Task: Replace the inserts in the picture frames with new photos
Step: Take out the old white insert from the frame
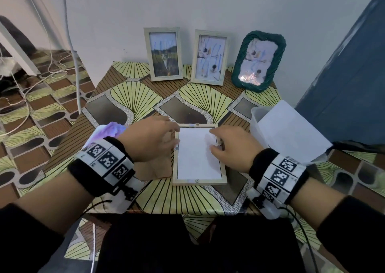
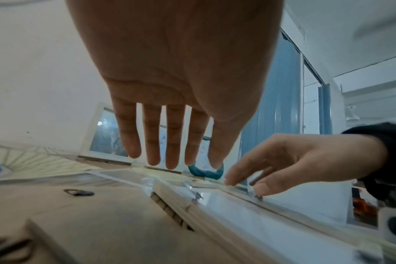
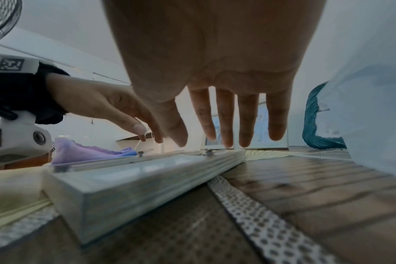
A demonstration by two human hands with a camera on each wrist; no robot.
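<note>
A light wooden picture frame point(image 1: 199, 182) lies face down at the table's middle, with a white photo sheet point(image 1: 198, 154) in its recess. Small metal tabs point(image 1: 196, 125) sit on its rim. My left hand point(image 1: 176, 135) hovers at the frame's left edge with straight fingers point(image 2: 173, 142), holding nothing. Under that hand lies the brown backing board point(image 1: 160, 168). My right hand point(image 1: 211, 139) reaches over the right edge, its fingertips point(image 2: 228, 181) touching the rim by a tab. In the right wrist view the frame point(image 3: 124, 180) lies below the straight fingers point(image 3: 225, 125).
Three framed pictures lean on the back wall: two pale wooden ones point(image 1: 164, 54) point(image 1: 210, 57) and a green one point(image 1: 258, 61). A translucent tub point(image 1: 255, 120) with white sheets point(image 1: 291, 131) stands at the right. A purple-white cloth point(image 1: 108, 131) lies left of my wrist.
</note>
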